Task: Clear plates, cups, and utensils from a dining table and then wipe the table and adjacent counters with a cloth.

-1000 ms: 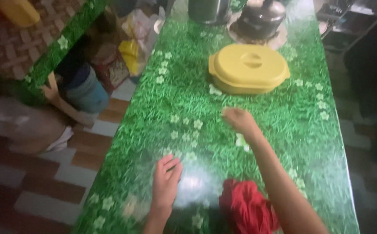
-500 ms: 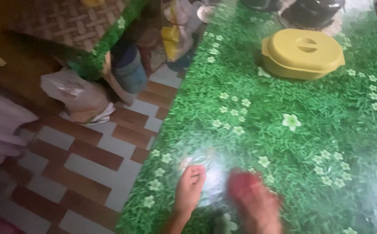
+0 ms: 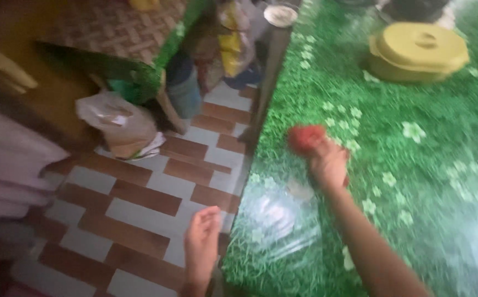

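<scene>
Head view: red cloth [image 3: 305, 137] in right hand [image 3: 328, 163].

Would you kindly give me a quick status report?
Right hand grips red cloth on green tabletop. Left hand open, off table edge. Yellow lidded container sits clear.

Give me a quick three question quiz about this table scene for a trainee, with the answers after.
1. True or false: the right hand grips a red cloth.
2. Where is the left hand? A) flat on the table B) off the table's edge, over the tiled floor C) on the yellow lidded container
3. Fill in: the table cover is green with small white ____.

Key: 1 true; 2 B; 3 flowers.
</scene>
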